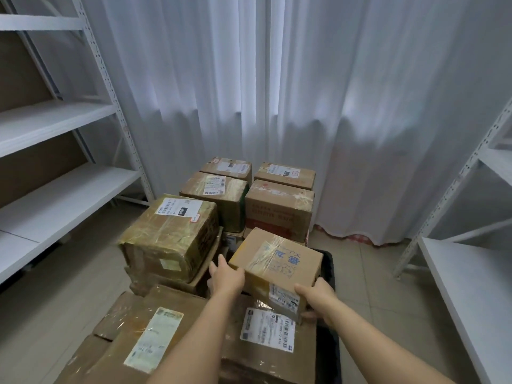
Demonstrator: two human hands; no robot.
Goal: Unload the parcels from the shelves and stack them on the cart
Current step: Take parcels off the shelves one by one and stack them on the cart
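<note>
Beige tiled floor (69, 273), white curtains (277, 92) across the back wall, white metal shelves at left (61, 117) and right (471, 273). Between them a black cart (328, 300), mostly hidden under brown cardboard parcels. Eight parcels visible on top: two at the far end, two more in front of those, one large taped box (171, 239) at left, two flat labelled ones nearest, and a small parcel (277, 267) with blue print, tilted and held above the cart's right side. Left hand (225, 275) against that parcel's left edge, fingers extended along it. Right hand (314, 296) at its near right corner, fingers curled under the bottom edge.
</note>
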